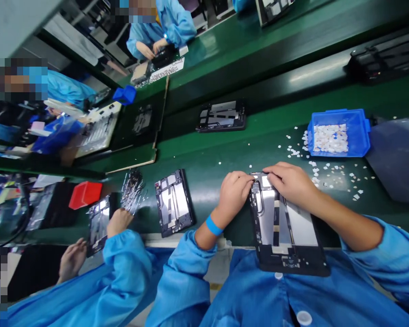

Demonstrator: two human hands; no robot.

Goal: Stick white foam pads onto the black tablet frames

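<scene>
A black tablet back frame (286, 227) with silver inner plates lies in front of me, its near end over the table edge against my blue coat. My left hand (233, 193) grips the frame's far left corner, fingers curled on its edge. My right hand (289, 181) rests on the far end of the frame, fingertips pressing at its top edge. Whether a small white piece is under the fingers is hidden. A blue band circles my left wrist.
A blue bin (339, 134) of small white pads stands at the right, with several pads scattered on the green belt (225, 154). Another frame (173, 202) lies left of mine, one more (221, 116) farther off. A co-worker's hands (117, 222) work at the left by a red bin (85, 194).
</scene>
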